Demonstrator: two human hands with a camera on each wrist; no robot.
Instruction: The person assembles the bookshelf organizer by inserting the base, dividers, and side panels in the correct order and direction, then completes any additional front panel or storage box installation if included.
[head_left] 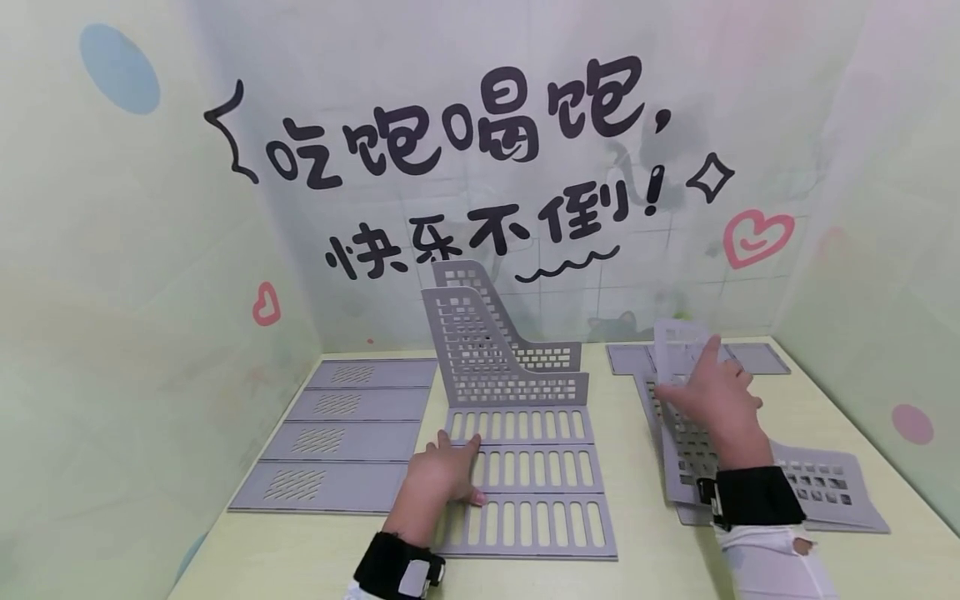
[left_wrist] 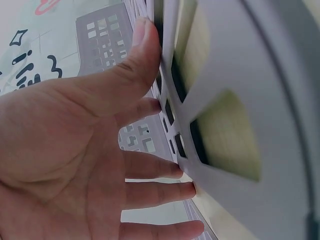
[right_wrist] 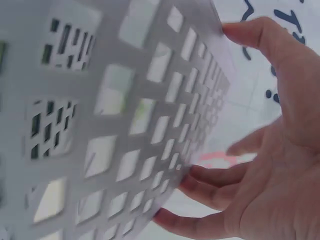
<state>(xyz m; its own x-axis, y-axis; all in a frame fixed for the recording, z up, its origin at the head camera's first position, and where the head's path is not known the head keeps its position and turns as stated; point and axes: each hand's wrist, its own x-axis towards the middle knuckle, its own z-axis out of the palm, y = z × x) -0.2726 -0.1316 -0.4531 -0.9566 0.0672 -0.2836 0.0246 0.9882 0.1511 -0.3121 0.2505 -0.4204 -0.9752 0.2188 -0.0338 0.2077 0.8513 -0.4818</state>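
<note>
My left hand [head_left: 442, 471] rests its spread fingertips on the left side of the slotted grey panels [head_left: 603, 517], which lie in a row at the table's middle. In the left wrist view, the straight fingers of this hand [left_wrist: 75, 145] touch the panel edge. On the right, my right hand [head_left: 716, 408] grips a perforated L-shaped side panel [head_left: 686, 492], its tall end tilted up and blurred. Thumb and fingers of the right hand [right_wrist: 280, 130] sit at opposite edges of this panel [right_wrist: 150, 100] in the right wrist view. Another L-shaped panel [head_left: 873, 521] lies beneath it.
Two perforated L-shaped side panels [head_left: 480, 333] stand upright behind the slotted row. Several flat grey panels with slanted slits [head_left: 382, 475] lie at left. Plain grey strips [head_left: 757, 360] lie at back right. Printed cloth walls [head_left: 112, 250] border the table.
</note>
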